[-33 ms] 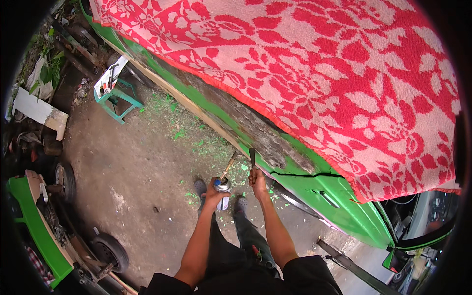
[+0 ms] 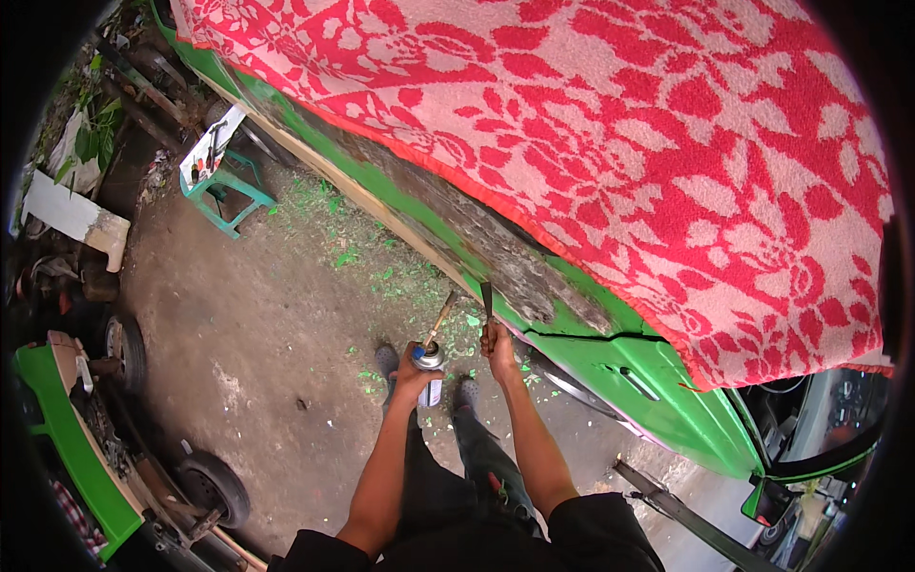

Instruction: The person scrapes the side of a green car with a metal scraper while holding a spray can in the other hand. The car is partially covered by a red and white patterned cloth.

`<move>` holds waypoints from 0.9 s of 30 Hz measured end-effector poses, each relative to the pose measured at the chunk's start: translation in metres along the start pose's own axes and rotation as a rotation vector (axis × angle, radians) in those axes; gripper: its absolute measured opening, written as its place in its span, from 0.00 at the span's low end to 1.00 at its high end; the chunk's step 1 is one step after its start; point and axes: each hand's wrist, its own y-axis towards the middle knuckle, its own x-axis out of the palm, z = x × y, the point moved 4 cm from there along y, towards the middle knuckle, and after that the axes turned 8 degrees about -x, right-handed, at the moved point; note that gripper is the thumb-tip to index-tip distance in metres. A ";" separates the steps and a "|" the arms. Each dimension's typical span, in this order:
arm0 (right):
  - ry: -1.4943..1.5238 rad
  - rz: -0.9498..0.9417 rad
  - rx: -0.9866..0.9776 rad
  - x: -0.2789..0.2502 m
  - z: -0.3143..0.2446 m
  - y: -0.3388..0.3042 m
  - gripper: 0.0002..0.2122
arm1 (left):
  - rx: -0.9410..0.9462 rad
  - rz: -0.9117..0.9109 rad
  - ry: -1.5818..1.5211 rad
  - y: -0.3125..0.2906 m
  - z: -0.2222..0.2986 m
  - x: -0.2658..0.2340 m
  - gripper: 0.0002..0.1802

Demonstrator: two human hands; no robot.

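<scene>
Bare, dirt-stained ground (image 2: 238, 315) scattered with green flakes (image 2: 348, 257) lies beside a green vehicle (image 2: 686, 419) under a red-and-pink patterned cloth (image 2: 610, 172). The left hand (image 2: 408, 381) has its grip wrapped around a metal canister (image 2: 432, 391) topped by a torch nozzle (image 2: 441, 315); the contents are hidden. The right hand (image 2: 498, 351) has its grip closed around a flat-bladed scraper (image 2: 487, 300), its tip near the worn bodywork (image 2: 505, 262); contact cannot be told. Sensible handling would probably aim the nozzle clear of cloth and shoes (image 2: 467, 394), and keep the blade at a shallow angle.
</scene>
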 end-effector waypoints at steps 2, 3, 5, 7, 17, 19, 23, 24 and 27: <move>-0.065 0.051 -0.047 0.012 -0.007 0.011 0.12 | -0.059 0.055 0.004 -0.005 0.010 -0.004 0.32; -0.098 0.074 -0.079 0.018 -0.015 0.018 0.12 | -0.040 0.035 0.020 -0.002 0.012 -0.003 0.33; -0.122 0.069 -0.142 0.026 -0.019 0.023 0.12 | -0.005 0.021 0.055 -0.003 0.015 -0.012 0.36; -0.136 0.058 -0.165 0.028 -0.020 0.021 0.12 | -0.036 0.057 0.036 -0.005 0.015 -0.016 0.34; -0.054 0.162 -0.250 0.026 -0.007 0.008 0.12 | -0.073 0.095 0.091 -0.007 0.010 -0.029 0.32; -0.047 0.183 -0.272 0.026 -0.004 0.005 0.12 | -0.097 0.084 0.077 -0.008 0.010 -0.029 0.33; 0.018 0.216 -0.230 0.027 0.003 -0.008 0.11 | -0.032 0.068 0.024 -0.009 0.004 -0.035 0.34; 0.017 0.206 -0.240 0.030 0.002 -0.006 0.11 | 0.003 0.063 0.000 -0.009 0.001 -0.038 0.34; 0.039 0.220 -0.244 0.027 0.010 -0.001 0.11 | -0.043 0.041 0.013 -0.010 0.002 -0.034 0.34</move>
